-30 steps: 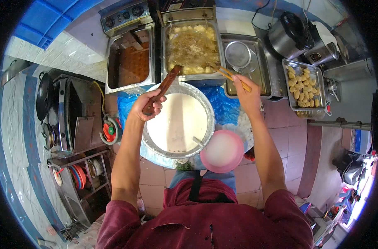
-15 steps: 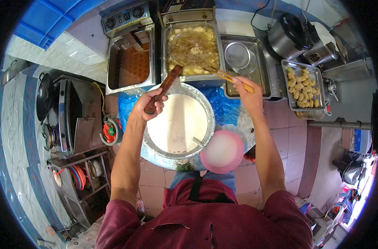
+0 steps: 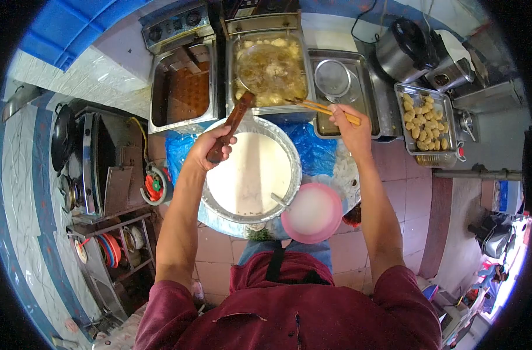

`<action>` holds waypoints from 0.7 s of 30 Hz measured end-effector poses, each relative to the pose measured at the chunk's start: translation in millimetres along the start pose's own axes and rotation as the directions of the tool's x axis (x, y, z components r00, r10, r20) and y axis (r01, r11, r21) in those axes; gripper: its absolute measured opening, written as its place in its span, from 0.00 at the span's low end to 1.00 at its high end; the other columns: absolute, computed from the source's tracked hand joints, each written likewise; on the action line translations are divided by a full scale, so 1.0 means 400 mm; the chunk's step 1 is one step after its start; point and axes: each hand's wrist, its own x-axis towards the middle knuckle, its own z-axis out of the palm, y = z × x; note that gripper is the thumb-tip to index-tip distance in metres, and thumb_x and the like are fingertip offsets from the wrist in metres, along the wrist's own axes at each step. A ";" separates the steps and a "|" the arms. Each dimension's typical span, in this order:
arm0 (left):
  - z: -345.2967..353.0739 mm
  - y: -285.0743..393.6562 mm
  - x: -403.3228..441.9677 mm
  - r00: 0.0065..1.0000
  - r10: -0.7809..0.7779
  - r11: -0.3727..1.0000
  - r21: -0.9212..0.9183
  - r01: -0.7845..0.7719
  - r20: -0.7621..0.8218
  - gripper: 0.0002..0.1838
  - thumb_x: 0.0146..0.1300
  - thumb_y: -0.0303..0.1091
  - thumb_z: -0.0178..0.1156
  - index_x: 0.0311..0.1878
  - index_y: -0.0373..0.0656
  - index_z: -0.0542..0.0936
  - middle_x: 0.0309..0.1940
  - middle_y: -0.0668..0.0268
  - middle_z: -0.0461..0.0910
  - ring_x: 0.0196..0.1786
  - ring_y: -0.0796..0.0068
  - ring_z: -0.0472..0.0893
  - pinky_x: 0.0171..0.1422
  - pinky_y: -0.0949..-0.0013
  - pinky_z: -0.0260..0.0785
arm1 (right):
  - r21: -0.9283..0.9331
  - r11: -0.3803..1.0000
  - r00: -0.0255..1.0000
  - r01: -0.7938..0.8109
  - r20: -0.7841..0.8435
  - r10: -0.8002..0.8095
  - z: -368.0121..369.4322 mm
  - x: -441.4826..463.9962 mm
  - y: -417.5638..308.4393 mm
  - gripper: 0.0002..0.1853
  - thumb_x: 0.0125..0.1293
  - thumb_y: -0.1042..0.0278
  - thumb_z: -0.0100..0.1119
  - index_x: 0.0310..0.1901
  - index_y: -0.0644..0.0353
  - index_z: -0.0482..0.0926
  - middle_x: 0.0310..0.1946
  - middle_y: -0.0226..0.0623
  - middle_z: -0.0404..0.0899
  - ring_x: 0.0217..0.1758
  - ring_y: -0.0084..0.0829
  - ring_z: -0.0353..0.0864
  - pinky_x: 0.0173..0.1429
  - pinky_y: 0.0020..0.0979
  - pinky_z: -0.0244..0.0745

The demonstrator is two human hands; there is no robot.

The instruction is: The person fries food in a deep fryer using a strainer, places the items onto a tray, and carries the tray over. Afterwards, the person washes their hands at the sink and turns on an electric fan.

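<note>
My left hand (image 3: 214,147) is wrapped round a dark wooden handle (image 3: 239,116) that slants up to the front edge of the fryer (image 3: 268,108). Pale pieces bubble in the fryer's oil, and a round wire strainer shows faintly among them. In my right hand (image 3: 350,123) is a pair of wooden chopsticks (image 3: 324,108), their dark tips over the fryer's front right corner. Below my hands stands a large metal pot (image 3: 296,153) of creamy white batter, with a metal handle leaning on its rim. A pink bowl (image 3: 336,220) of whitish liquid sits beside the pot.
Left of the fryer is a second vat (image 3: 187,99) of brown oil. To its right, a metal tray (image 3: 368,87) holds a round sieve (image 3: 332,79). Farther right, another tray (image 3: 450,114) carries several browned pieces. A red-knobbed gas cylinder (image 3: 156,185) stands at the left.
The chopsticks and my right hand have shifted slightly right, with the tips a little lower. My left hand and the wooden handle have barely moved.
</note>
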 end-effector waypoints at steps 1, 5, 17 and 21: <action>0.020 -0.006 -0.013 0.996 0.064 0.993 0.107 -0.057 -0.063 0.14 0.68 0.36 0.52 0.54 0.45 0.70 0.25 0.65 0.73 0.15 0.81 0.69 0.16 0.79 0.64 | -0.002 1.000 1.000 -0.003 -0.004 0.003 -0.007 -0.003 -0.009 0.15 0.65 0.60 0.61 0.41 0.66 0.83 0.29 0.33 0.83 0.33 0.20 0.80 0.40 0.21 0.73; 0.065 -0.024 -0.073 0.930 0.318 0.861 0.467 -0.202 -0.184 0.19 0.65 0.33 0.54 0.59 0.45 0.72 0.23 0.68 0.71 0.13 0.80 0.67 0.15 0.75 0.59 | -0.023 0.998 0.998 0.067 -0.011 -0.067 -0.034 0.001 -0.047 0.16 0.66 0.58 0.59 0.42 0.65 0.83 0.28 0.33 0.82 0.32 0.19 0.79 0.40 0.21 0.73; 0.035 -0.017 -0.124 0.549 0.834 0.037 0.989 -0.140 0.047 0.30 0.58 0.34 0.59 0.67 0.52 0.68 0.30 0.48 0.81 0.33 0.51 0.82 0.40 0.57 0.73 | -0.297 0.932 0.969 0.210 -0.062 -0.238 -0.062 0.024 -0.179 0.19 0.67 0.51 0.56 0.34 0.62 0.82 0.18 0.34 0.76 0.23 0.24 0.73 0.31 0.29 0.68; 0.013 -0.008 -0.081 0.502 0.858 -0.095 0.994 -0.049 0.107 0.30 0.57 0.34 0.58 0.66 0.56 0.68 0.34 0.49 0.81 0.36 0.48 0.81 0.40 0.53 0.73 | -0.451 0.843 0.939 0.294 -0.029 -0.343 -0.041 0.035 -0.186 0.18 0.66 0.51 0.55 0.30 0.59 0.80 0.18 0.43 0.75 0.22 0.41 0.75 0.32 0.35 0.69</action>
